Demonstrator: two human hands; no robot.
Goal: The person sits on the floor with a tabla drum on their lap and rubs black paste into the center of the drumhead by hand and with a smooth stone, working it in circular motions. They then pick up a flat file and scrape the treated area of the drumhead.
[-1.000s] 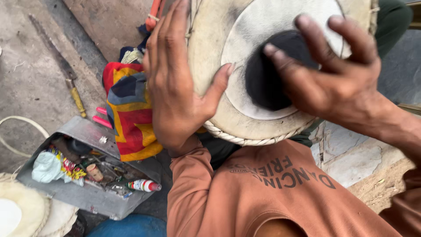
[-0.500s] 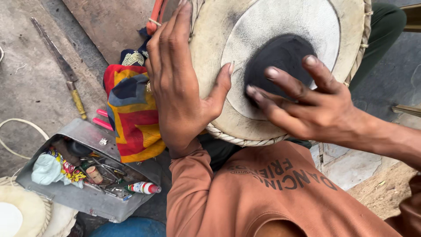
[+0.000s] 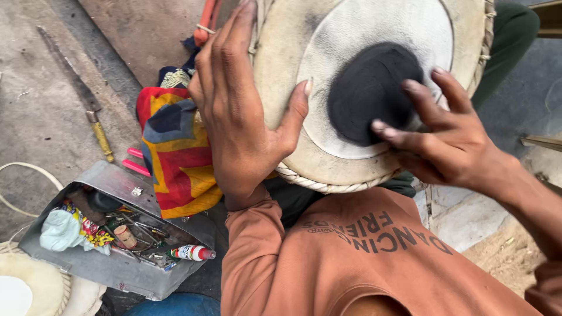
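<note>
Grey concrete floor (image 3: 41,117) fills the left of the view, with a round drum (image 3: 351,93) held up at the far right, its pale skin bearing a black centre patch (image 3: 372,90). Gripping the drum's left rim is the left hand (image 3: 240,111), fingers together and thumb pressed onto the skin, while the right hand (image 3: 451,146) touches the patch's near right edge with fingers spread. Left of the drum lies a multicoloured cloth (image 3: 175,152), then nearer an open metal toolbox (image 3: 117,234), and farther left a long file (image 3: 79,90).
</note>
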